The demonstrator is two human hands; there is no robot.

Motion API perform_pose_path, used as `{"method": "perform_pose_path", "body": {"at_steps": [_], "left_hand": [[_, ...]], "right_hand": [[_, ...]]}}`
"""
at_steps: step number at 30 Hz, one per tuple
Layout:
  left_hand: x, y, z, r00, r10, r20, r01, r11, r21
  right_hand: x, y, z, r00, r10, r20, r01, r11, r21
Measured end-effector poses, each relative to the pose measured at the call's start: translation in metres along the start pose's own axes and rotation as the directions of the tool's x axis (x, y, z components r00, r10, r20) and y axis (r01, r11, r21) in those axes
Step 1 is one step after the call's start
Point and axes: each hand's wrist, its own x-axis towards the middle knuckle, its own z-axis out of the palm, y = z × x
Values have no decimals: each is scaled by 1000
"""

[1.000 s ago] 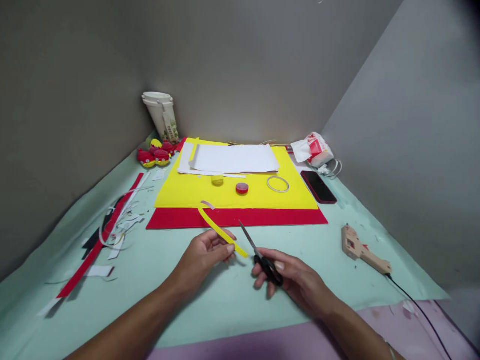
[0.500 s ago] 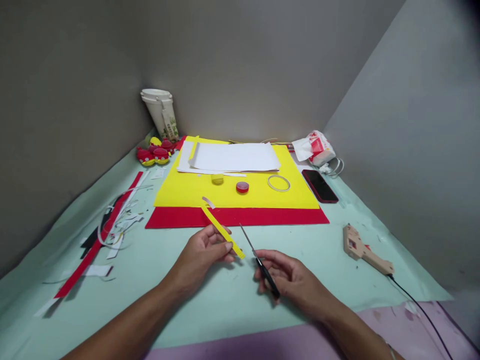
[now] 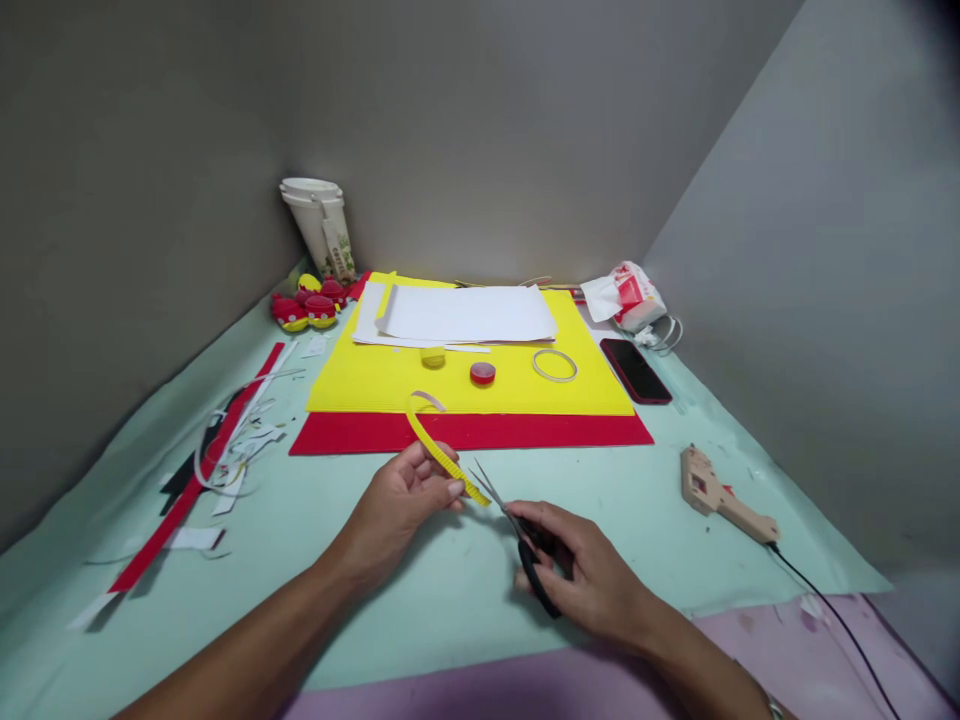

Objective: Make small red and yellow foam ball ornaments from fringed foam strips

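Between the thumb and fingers of my left hand point(image 3: 409, 500) is a narrow yellow strip point(image 3: 435, 450) with a ridged look. Its far end curls over and shows a pale underside, while the near end sticks out past my thumb. My right hand point(image 3: 577, 560) is closed on the black handles of a pair of scissors point(image 3: 536, 575). The scissor blades are slightly parted, with their tips close to the near end of the strip. Beyond both hands lie a red sheet point(image 3: 465, 433) and a yellow sheet point(image 3: 360, 385) on top of it.
A small yellow roll point(image 3: 433, 357), a red roll point(image 3: 482, 374) and a thin ring point(image 3: 555, 365) rest on the yellow sheet, before white paper point(image 3: 465, 314). At right are a phone point(image 3: 635, 371) and a glue gun point(image 3: 727, 498). Red strips point(image 3: 180, 510) and scraps lie left.
The scissors have turned and their blades have parted, the tips coming closer to the strip's near end. The yellow strip has tilted and bends more. My left hand has shifted slightly.
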Motion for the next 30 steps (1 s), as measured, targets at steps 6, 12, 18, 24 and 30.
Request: {"method": "perform_pose_path", "body": {"at_steps": [6, 12, 18, 24, 30], "left_hand": [[2, -3, -4, 997, 27, 68, -26, 1000, -10], [2, -5, -7, 995, 16, 103, -12, 999, -39], [2, -3, -7, 993, 12, 121, -7, 999, -44], [1, -5, -7, 995, 22, 101, -22, 1000, -8], [1, -6, -4, 991, 39, 125, -36, 999, -30]], "right_hand": [[-1, 4, -1, 993, -110, 30, 113, 981, -159], [-3, 8, -3, 985, -167, 42, 172, 953, -249], [-5, 6, -7, 978, -205, 49, 210, 925, -317], [-6, 4, -7, 975, -219, 46, 221, 908, -357], [-5, 7, -4, 958, -285, 27, 273, 879, -391]]}}
